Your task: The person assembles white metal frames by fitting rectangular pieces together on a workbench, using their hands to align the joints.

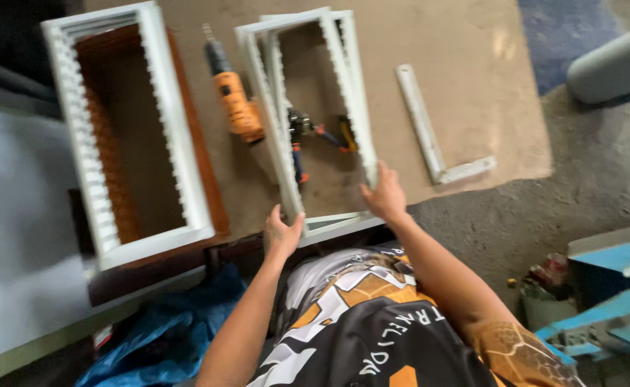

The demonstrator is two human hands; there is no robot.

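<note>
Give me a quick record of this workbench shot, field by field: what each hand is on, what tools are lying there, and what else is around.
Left hand: grips the near left corner of the white louvred frame
Right hand: holds the frame's near right corner
Inside the frame: pliers with orange and black handles, lying on the board
Drill: orange, lying left of the frame
Second frame: white, louvred, on a brown wooden base, further left
L-shaped white piece: lying right of the frame
Work surface: brown board

I see a white notched rectangular frame (308,107) lying flat on the brown board, long way near-to-far, another just like it stacked underneath.
</note>
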